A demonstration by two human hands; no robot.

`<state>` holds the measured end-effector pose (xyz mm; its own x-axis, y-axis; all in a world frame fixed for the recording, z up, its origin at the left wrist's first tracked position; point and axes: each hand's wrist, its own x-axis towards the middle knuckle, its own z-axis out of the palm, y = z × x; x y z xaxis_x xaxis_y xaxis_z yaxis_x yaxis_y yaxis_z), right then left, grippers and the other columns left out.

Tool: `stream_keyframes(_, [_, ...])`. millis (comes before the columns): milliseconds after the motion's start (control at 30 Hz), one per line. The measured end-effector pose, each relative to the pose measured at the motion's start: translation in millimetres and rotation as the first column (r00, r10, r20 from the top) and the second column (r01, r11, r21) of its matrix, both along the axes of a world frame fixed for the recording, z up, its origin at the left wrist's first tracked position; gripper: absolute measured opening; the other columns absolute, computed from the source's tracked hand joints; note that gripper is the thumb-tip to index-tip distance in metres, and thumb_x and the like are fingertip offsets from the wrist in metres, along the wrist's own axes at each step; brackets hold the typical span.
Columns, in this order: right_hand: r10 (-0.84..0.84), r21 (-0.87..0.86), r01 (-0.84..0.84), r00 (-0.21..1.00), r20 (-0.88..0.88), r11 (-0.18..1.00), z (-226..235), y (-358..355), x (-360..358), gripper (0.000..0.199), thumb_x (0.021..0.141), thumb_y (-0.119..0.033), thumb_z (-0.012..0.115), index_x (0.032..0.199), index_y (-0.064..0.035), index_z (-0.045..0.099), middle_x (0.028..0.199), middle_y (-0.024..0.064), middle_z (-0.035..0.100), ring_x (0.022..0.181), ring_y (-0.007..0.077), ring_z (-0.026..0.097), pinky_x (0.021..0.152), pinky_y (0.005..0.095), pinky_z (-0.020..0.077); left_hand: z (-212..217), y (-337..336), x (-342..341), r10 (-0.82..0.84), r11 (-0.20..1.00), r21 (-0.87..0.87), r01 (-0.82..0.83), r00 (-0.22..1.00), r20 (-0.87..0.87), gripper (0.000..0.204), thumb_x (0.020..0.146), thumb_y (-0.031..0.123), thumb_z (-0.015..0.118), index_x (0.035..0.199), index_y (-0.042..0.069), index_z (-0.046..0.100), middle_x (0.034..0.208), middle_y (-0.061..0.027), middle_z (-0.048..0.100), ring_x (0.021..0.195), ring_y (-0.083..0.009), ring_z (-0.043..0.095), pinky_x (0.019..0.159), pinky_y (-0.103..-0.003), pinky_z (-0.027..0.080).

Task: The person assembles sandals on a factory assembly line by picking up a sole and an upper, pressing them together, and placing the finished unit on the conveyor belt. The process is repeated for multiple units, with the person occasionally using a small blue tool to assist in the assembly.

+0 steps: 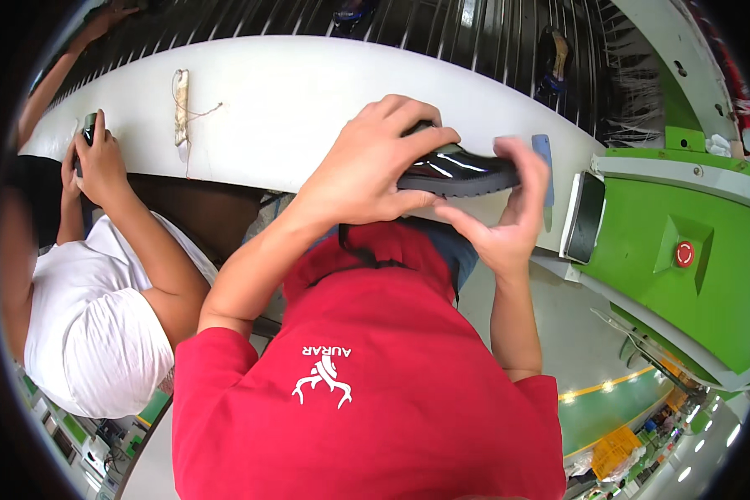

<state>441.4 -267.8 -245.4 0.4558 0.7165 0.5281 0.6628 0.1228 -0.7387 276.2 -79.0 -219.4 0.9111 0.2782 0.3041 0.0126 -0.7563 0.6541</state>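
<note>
A glossy black shoe with a ridged dark sole lies sideways just over the near edge of the white worktop. My left hand is closed round its rear part, with the fingers over the top and the thumb along the sole. Round the toe end, my right hand is open, its thumb and fingers apart and the fingertips slightly blurred. Whether it touches the shoe I cannot tell. Beyond that hand, a blue-handled knife lies on the worktop.
To my left, a co-worker's hands hold a dark object. A pale wrapped tool with string lies nearby. Shoes sit on the dark rollers behind. At right stands a green machine with a red button and a dark-screened device.
</note>
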Motion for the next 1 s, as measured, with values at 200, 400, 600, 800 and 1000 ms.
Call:
stream_keyframes(200, [0.322, 0.149, -0.322, 0.595, -0.736, 0.935, 20, 14, -25, 0.16, 0.062, -0.018, 0.111, 0.18, -0.011, 0.004, 0.171, 0.024, 0.033, 0.156, 0.0394, 0.046, 0.125, 0.0534, 0.0443, 3, -17, -2, 0.313, 0.462, -0.879, 0.116, 0.907, 0.283, 0.093, 0.088, 0.044, 0.095, 0.152, -0.011, 0.056, 0.152, -0.0271, 0.066, 0.137, -0.0323, 0.067, 0.115, -0.044, 0.055])
stream_keyframes(400, [0.045, -0.106, -0.05, 0.998, -0.046, 0.993, 32, 17, 7, 0.123, 0.068, -0.011, 0.101, 0.173, -0.0075, 0.038, 0.153, 0.0196, 0.051, 0.14, 0.0372, 0.06, 0.117, 0.0456, 0.0517, -8, 18, -19, 0.34, 0.742, -0.67, -0.008, 0.866, 0.367, 0.126, 0.069, 0.008, 0.107, 0.17, 0.003, 0.033, 0.157, -0.022, 0.059, 0.146, -0.0362, 0.06, 0.122, -0.049, 0.053])
stream_keyframes(600, [0.03, -0.184, -0.007, 0.992, 0.124, 0.983, 0, 15, 20, 0.123, 0.062, -0.02, 0.106, 0.17, -0.0087, 0.047, 0.149, 0.0182, 0.052, 0.135, 0.0379, 0.062, 0.11, 0.046, 0.0562, -27, 14, -15, 0.258, 0.966, -0.033, -0.256, 0.953, 0.161, 0.071, 0.069, 0.036, 0.104, 0.132, 0.011, 0.08, 0.152, -0.011, 0.064, 0.154, -0.0389, 0.048, 0.122, -0.052, 0.046])
stream_keyframes(800, [-0.016, -0.115, 0.028, 0.994, 0.105, 0.993, -16, 17, 24, 0.119, 0.062, -0.039, 0.108, 0.162, -0.0067, 0.054, 0.155, 0.0186, 0.055, 0.137, 0.0386, 0.064, 0.11, 0.0471, 0.058, -36, 16, -8, 0.266, 0.964, -0.053, -0.26, 0.946, 0.184, 0.069, 0.071, 0.029, 0.104, 0.132, 0.009, 0.08, 0.148, -0.0139, 0.066, 0.152, -0.0389, 0.053, 0.123, -0.051, 0.046])
stream_keyframes(1000, [-0.015, -0.114, 0.022, 0.998, 0.06, 0.993, -19, 18, 28, 0.118, 0.06, -0.043, 0.11, 0.158, -0.0069, 0.057, 0.152, 0.0167, 0.058, 0.138, 0.0365, 0.064, 0.112, 0.0472, 0.0567, -37, 19, -3, 0.277, 0.96, -0.028, -0.278, 0.936, 0.217, 0.066, 0.07, 0.027, 0.104, 0.129, 0.008, 0.081, 0.143, -0.0135, 0.069, 0.147, -0.0387, 0.057, 0.118, -0.051, 0.051])
